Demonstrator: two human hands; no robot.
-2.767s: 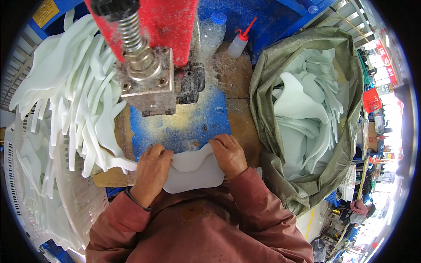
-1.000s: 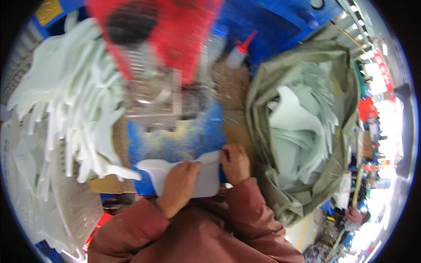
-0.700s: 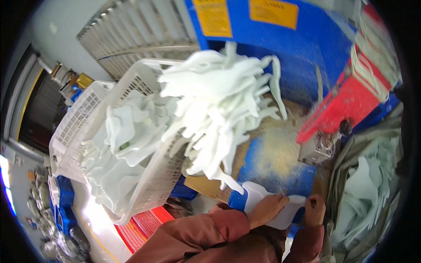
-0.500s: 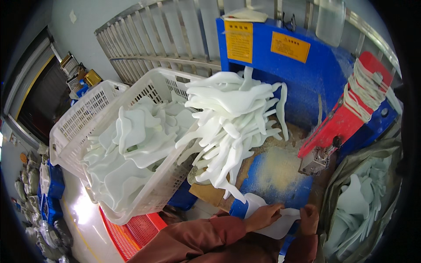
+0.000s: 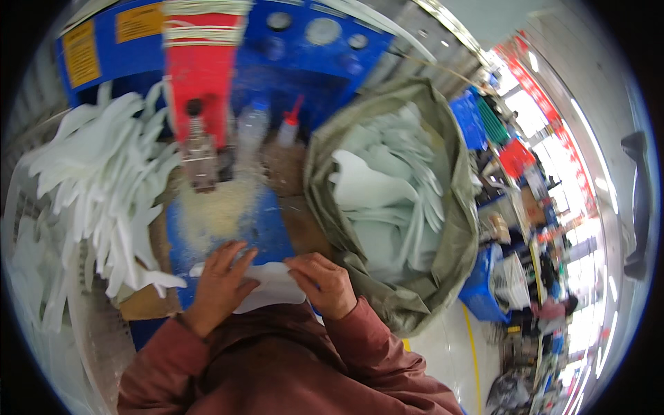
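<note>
A curvy white foam-like piece [image 5: 274, 285] is between my hands, above the front of the blue work surface [image 5: 273, 235]. My left hand [image 5: 220, 282] grips its left part, thumb toward the middle and fingers over the far edge. At the other end, my right hand [image 5: 324, 282] pinches the upper right corner between thumb and bent fingers. Just beyond, the metal head [image 5: 200, 162] of a red machine arm [image 5: 200, 83] stands over pale dust. The undersides of both hands are hidden.
Similar white pieces are heaped at left [image 5: 104, 173], beside a white plastic crate [image 5: 97, 332]. An olive sack [image 5: 321, 166] with more pieces stands at right. A clear bottle [image 5: 253, 131] and a red-tipped squeeze bottle [image 5: 288, 128] are by the blue machine housing [image 5: 290, 69].
The view has swung right, bringing the sack and workshop into sight. The piece stays in both hands; my left fingers have spread farther over it.
</note>
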